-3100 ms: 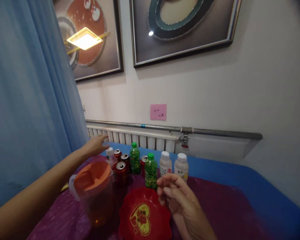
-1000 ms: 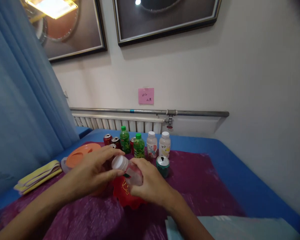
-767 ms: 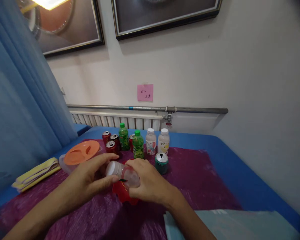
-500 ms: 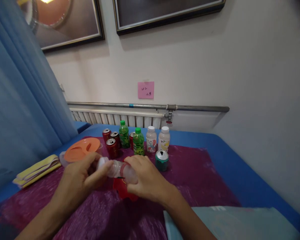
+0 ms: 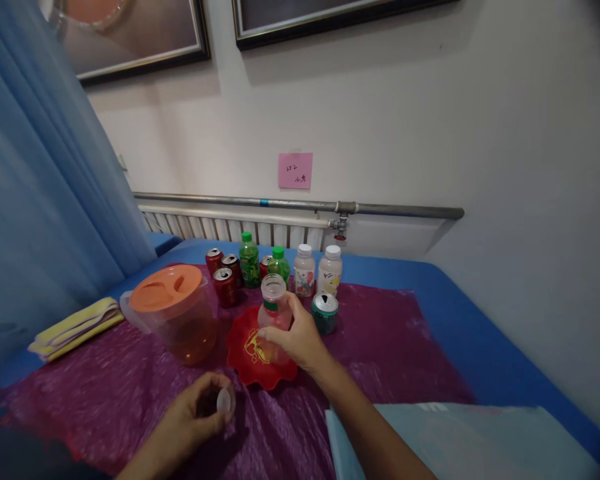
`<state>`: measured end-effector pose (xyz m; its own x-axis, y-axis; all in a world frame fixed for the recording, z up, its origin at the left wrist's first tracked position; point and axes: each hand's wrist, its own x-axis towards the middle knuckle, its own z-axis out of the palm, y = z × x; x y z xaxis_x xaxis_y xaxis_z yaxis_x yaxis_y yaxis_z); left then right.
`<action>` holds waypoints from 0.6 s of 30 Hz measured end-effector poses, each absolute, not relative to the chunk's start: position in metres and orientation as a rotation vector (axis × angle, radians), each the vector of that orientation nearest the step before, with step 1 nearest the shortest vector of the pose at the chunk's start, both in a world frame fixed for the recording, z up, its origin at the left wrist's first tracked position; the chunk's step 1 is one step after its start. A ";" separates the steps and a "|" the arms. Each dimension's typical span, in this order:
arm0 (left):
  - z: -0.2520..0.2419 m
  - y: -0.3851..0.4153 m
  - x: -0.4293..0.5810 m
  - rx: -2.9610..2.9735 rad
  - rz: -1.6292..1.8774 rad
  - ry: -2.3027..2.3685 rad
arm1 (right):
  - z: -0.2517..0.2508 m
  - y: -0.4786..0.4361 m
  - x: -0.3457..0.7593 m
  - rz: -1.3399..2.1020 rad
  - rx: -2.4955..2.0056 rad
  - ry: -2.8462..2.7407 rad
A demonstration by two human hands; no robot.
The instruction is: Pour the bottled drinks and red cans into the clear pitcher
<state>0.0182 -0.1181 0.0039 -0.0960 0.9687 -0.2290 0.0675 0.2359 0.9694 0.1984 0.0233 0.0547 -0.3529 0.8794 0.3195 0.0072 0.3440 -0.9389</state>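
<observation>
My right hand (image 5: 297,337) is closed around a clear bottle (image 5: 274,310) with an uncapped mouth, held upright over the red scalloped plate (image 5: 243,363). Whether the bottle's base touches the plate I cannot tell. Lower and to the left, my left hand (image 5: 195,413) pinches a white bottle cap (image 5: 224,400) between thumb and fingers, above the purple plastic sheet (image 5: 130,387). Left of the plate stands a clear pitcher (image 5: 190,333) with an orange lid and some amber liquid at its bottom. A green can (image 5: 325,313) is just right of the bottle.
Behind are several red cans (image 5: 225,288), two green-capped bottles (image 5: 250,265) and two white-capped bottles (image 5: 329,273). A folded yellow cloth (image 5: 77,328) lies at the left, near a blue curtain (image 5: 45,167). A pale blue sheet (image 5: 460,440) covers the near right. Pipes (image 5: 400,211) run along the wall.
The cap has come off the bottle; my left hand has drawn it down towards me. My right hand has turned the bottle from lying sideways to upright. The pitcher and plate are now less covered.
</observation>
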 end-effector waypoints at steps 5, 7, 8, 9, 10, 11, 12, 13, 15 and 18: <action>-0.017 -0.119 0.024 1.083 0.974 1.482 | 0.048 0.024 0.196 1.177 -0.808 -1.651; -0.017 -0.118 0.025 1.114 0.945 1.543 | 0.049 0.024 0.195 1.181 -0.813 -1.661; -0.017 -0.118 0.025 1.130 0.935 1.568 | 0.049 0.024 0.195 1.184 -0.814 -1.668; -0.015 -0.119 0.025 1.141 0.932 1.588 | 0.050 0.024 0.195 1.182 -0.817 -1.673; -0.013 -0.120 0.024 1.149 0.939 1.609 | 0.050 0.024 0.195 1.177 -0.820 -1.679; -0.009 -0.122 0.022 1.155 0.955 1.638 | 0.050 0.023 0.194 1.170 -0.824 -1.684; -0.004 -0.123 0.018 1.157 0.987 1.682 | 0.050 0.024 0.194 1.163 -0.829 -1.685; 0.002 -0.125 0.011 1.154 1.039 1.744 | 0.049 0.024 0.193 1.158 -0.834 -1.686; 0.017 -0.128 -0.009 1.123 1.211 1.913 | 0.047 0.024 0.192 1.157 -0.835 -1.688; 0.037 -0.125 -0.055 0.980 1.593 2.160 | 0.042 0.026 0.190 1.168 -0.828 -1.698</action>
<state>-0.0551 -0.1254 0.0366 -0.7291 0.6647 0.1629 0.3517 0.1598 0.9224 0.1901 0.0255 0.0423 -0.3824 0.8760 0.2939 0.0389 0.3331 -0.9421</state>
